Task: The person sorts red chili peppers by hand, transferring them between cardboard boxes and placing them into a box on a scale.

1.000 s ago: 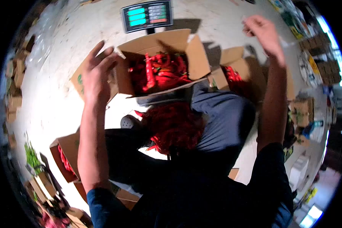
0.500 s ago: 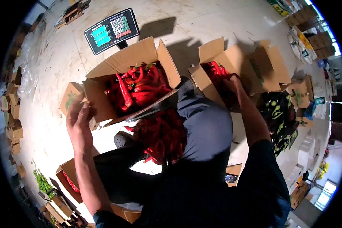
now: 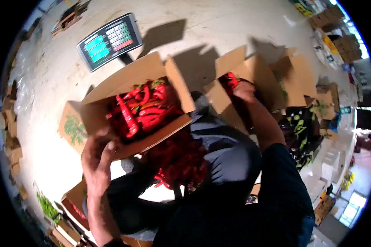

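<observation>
An open cardboard box point(image 3: 127, 86) full of red chili peppers point(image 3: 146, 111) stands in front of me, its near side tilted up. My left hand point(image 3: 99, 154) is at its near left corner, fingers curled around the box's edge. To the right, my right hand point(image 3: 245, 91) reaches into a smaller open box point(image 3: 220, 96) that also holds red peppers point(image 3: 231, 79). Its fingers point down among them and are partly hidden, so what they hold cannot be made out. A pile of red peppers point(image 3: 179, 158) lies between my legs.
Behind the large box stands a scale display point(image 3: 110, 42) on a post. More open cartons point(image 3: 294, 76) and dark eggplants with green stems point(image 3: 299, 129) are on the right. A box with red peppers point(image 3: 75, 203) and green produce point(image 3: 47, 205) lie at the lower left.
My left hand has moved onto the large box's near corner, and that box now sits lower left in view and tilted. My right hand remains in the smaller box, having reached there from above.
</observation>
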Demonstrator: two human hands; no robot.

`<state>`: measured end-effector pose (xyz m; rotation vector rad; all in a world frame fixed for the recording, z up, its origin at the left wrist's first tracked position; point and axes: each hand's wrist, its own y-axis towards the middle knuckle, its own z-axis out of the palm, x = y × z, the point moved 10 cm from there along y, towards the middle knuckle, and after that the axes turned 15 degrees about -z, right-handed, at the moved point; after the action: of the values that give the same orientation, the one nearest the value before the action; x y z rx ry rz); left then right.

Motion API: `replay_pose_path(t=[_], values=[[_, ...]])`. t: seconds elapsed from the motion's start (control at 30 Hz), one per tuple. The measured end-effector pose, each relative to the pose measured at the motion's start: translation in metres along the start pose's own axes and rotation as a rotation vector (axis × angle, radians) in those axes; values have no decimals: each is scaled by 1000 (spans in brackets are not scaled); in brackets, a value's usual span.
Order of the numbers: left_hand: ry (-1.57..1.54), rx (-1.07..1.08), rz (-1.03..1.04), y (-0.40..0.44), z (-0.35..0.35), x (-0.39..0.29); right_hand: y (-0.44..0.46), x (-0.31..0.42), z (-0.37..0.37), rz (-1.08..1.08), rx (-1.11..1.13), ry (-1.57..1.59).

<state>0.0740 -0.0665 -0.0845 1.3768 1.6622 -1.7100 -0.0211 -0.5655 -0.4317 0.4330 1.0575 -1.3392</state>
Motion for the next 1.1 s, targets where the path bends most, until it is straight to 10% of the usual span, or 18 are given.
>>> replay_pose_path(t=[0.1, 0.2, 0.37, 0.63, 0.8, 1.1], values=[[78, 5, -8, -9, -1, 5, -4, -40, 5, 138, 70, 162], [109, -39, 56, -21, -7, 10, 1, 45, 51, 355, 537, 2123], [185, -55, 133, -21, -7, -1, -4, 44, 55, 816, 502, 2104], [222, -53, 192, -21, -6, 3, -32, 47, 26, 955, 251, 1842], [297, -65, 183, -26, -1, 5, -64, 6, 33, 1160, 745, 1990], [162, 7, 114, -24, 22, -12, -70, -25, 47, 1223, 286, 2057]])
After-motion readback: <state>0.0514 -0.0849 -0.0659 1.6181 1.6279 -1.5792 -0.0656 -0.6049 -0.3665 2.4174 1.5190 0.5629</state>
